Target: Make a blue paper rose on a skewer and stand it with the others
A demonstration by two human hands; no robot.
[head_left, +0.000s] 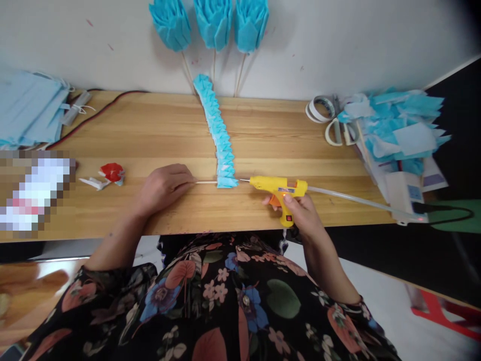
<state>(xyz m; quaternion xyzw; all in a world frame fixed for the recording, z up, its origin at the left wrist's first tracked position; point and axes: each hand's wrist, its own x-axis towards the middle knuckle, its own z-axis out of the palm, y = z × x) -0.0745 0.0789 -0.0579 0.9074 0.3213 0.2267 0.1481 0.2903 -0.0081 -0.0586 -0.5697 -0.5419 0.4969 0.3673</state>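
My left hand (168, 186) is closed on a thin wooden stick (206, 182) low over the table. The stick's far end meets the near end of a long pleated strip of blue paper-like material (217, 131), which runs away from me toward the wall. In my right hand (301, 210) is a yellow hot glue gun (276, 186), my fingers wrapped round its handle near the orange trigger. The gun's nozzle points left, close to the strip's near end. A long clear glue stick (349, 196) sticks out of the gun's back.
Three blue flowers (213, 25) on sticks lean against the wall. At left lie face masks (32, 108), a phone (35, 195) and a crumpled red wrapper (111, 172). Tape (319, 109), scissors (340, 133), blue scraps (402, 125) and a white power strip (406, 196) are at right.
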